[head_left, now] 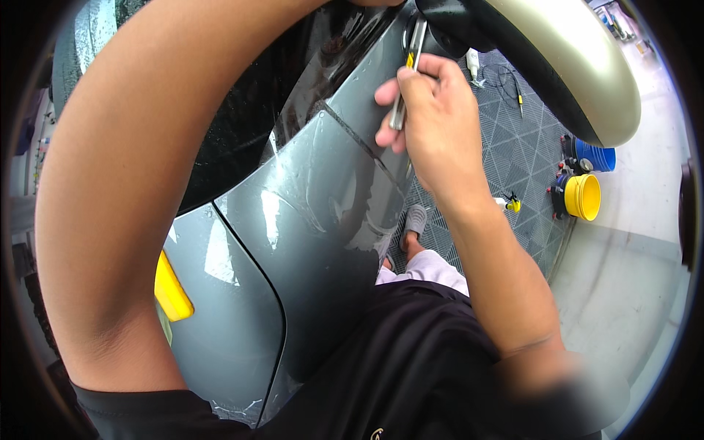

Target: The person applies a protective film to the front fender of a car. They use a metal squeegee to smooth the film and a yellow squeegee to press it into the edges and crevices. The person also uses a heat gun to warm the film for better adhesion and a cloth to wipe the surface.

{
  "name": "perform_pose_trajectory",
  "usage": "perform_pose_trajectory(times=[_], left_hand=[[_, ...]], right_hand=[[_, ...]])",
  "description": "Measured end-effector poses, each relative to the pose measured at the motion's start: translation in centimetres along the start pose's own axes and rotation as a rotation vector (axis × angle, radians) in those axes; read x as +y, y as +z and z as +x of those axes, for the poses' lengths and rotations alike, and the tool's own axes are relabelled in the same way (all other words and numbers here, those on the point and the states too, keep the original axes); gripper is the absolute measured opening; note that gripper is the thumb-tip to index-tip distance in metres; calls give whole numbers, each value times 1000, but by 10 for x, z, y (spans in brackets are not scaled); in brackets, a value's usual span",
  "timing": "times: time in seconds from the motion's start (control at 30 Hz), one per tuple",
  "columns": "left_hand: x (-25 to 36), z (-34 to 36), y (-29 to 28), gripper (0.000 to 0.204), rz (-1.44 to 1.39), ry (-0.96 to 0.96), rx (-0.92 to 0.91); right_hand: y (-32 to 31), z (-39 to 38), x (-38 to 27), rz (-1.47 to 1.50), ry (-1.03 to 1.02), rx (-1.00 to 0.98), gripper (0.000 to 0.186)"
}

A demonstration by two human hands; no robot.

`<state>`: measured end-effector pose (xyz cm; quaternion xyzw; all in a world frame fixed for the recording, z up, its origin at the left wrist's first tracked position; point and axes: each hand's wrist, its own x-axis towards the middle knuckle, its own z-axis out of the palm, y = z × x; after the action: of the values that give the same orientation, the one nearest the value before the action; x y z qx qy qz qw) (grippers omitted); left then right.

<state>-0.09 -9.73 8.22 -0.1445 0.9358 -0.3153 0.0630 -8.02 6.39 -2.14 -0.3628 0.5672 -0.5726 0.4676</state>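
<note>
A slim silver tool slants upward, grasped in the right hand; the cropped left hand's state I cannot tell.

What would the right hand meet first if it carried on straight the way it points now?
Probably the side mirror's black base, just beyond the right hand and close beside the tip of its slim silver tool; depth there is unclear.
</note>
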Motion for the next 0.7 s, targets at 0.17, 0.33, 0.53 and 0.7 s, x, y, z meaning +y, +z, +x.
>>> perform_pose_trajectory(times=[0.17,0.33,0.53,0.7], left_hand=[[20,-23,13,27,-82,45,135],[32,-15,0,30,63,-18,-81],[18,-19,-1,25,-86,14,57],[18,-26,-8,23,-150,44,129]], right_hand=[[-25,-35,12,60,134,-47,34],[-28,-48,18,126,171,-112,34],[-37,-52,19,179,151,-162,34],[-37,-48,27,117,75,-178,40]])
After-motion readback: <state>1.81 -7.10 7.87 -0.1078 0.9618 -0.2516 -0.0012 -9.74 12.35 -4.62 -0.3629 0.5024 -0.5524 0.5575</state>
